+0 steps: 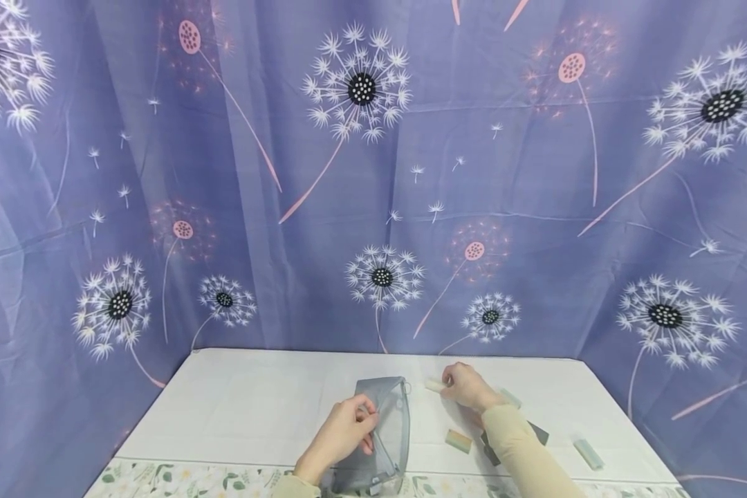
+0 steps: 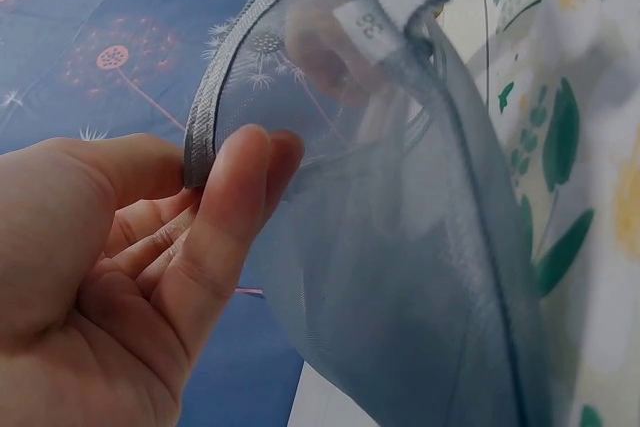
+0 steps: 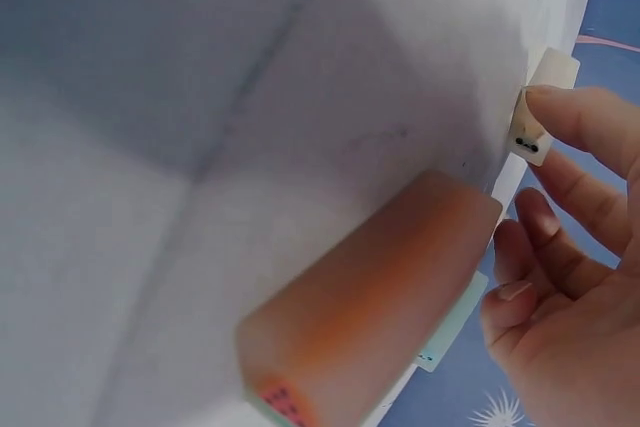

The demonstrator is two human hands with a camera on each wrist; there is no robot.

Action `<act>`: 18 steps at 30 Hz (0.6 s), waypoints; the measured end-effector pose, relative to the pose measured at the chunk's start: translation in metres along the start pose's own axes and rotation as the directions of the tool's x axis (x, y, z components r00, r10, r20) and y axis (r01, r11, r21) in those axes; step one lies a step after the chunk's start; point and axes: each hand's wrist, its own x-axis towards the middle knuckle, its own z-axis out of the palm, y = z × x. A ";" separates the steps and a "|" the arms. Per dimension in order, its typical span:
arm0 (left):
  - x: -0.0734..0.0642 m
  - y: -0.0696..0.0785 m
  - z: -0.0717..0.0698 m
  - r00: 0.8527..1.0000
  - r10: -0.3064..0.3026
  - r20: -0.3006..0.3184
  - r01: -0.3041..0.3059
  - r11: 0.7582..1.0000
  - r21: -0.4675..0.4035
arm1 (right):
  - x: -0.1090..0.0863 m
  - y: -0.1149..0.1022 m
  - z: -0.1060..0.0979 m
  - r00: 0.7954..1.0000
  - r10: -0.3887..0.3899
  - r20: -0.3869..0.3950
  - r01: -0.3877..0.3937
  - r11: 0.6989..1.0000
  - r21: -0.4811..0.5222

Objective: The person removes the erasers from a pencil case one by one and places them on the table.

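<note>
A translucent grey mesh zip pouch [image 1: 393,422] lies on the table in the head view. My left hand [image 1: 342,430] pinches its zipped edge between thumb and fingers; the left wrist view shows the zipper tape [image 2: 203,137] there and a small tag marked 36 [image 2: 368,29]. To the right of the pouch, my right hand [image 1: 469,387] pinches a small cream block, eraser-like [image 1: 436,386], by one end. In the right wrist view that block [image 3: 552,72] bears a tiny dark face-like print. Nearer the camera is an orange-and-green block [image 3: 370,297] with a watermelon print.
A pale green block [image 1: 510,398] lies beyond the right forearm, and another greenish block [image 1: 588,454] farther right. A dark grey object [image 1: 538,433] is partly hidden by the right sleeve. Floral cloth [image 1: 180,478] runs along the front; a dandelion curtain [image 1: 324,290] hangs behind.
</note>
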 end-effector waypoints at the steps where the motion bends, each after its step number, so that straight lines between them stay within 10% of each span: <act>1: 0.000 0.000 0.000 1.000 -0.003 0.002 0.003 1.000 -0.002 | 0.000 0.000 0.001 1.000 0.006 0.005 -0.006 1.000 -0.006; 18: -0.002 -0.005 -0.008 1.000 0.019 -0.010 -0.019 1.000 0.010 | -0.011 -0.008 0.001 0.994 -0.064 -0.087 0.063 0.998 -0.016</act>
